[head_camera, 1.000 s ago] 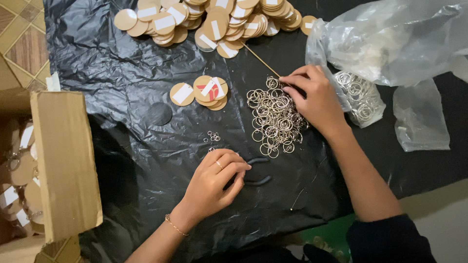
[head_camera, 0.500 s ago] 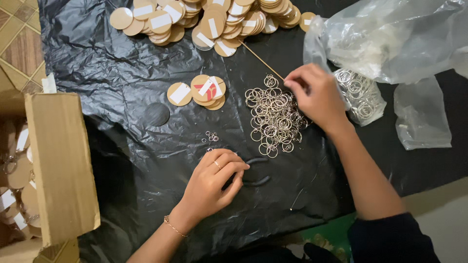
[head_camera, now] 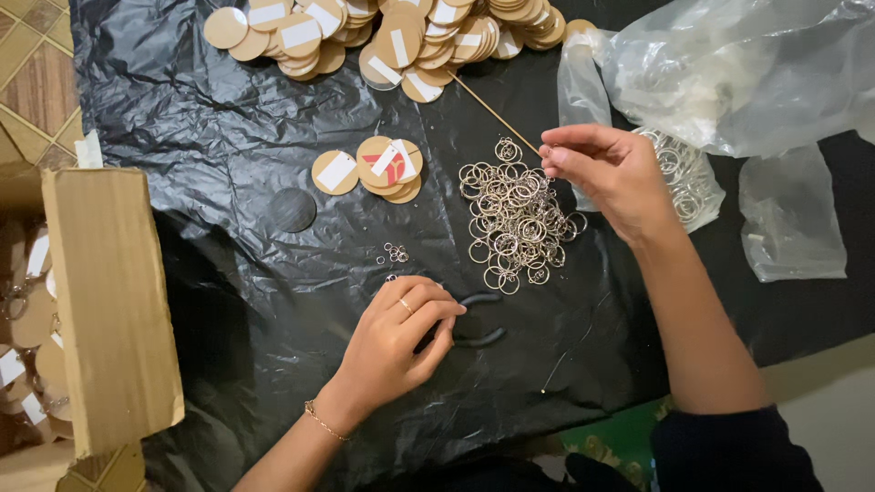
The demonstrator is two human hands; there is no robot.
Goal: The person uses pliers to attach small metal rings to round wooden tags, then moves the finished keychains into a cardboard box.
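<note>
On a black plastic sheet [head_camera: 228, 118] the left hand [head_camera: 396, 342] rests curled over the dark handles of a pair of pliers [head_camera: 478, 319], a ring on one finger. The right hand [head_camera: 611, 173] hovers at the upper right edge of a heap of metal rings [head_camera: 515, 223], fingertips pinched (whether on a ring cannot be told). Wooden discs [head_camera: 374, 169] lie just left of the heap, a thin stick [head_camera: 492, 114] above it, clear bags [head_camera: 729, 64] to the right, and a cardboard box [head_camera: 109, 310] at far left.

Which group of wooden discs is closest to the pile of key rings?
The small stack of wooden discs with a red mark, just left of the key rings. The big heap lies farther off at the sheet's top edge.
</note>
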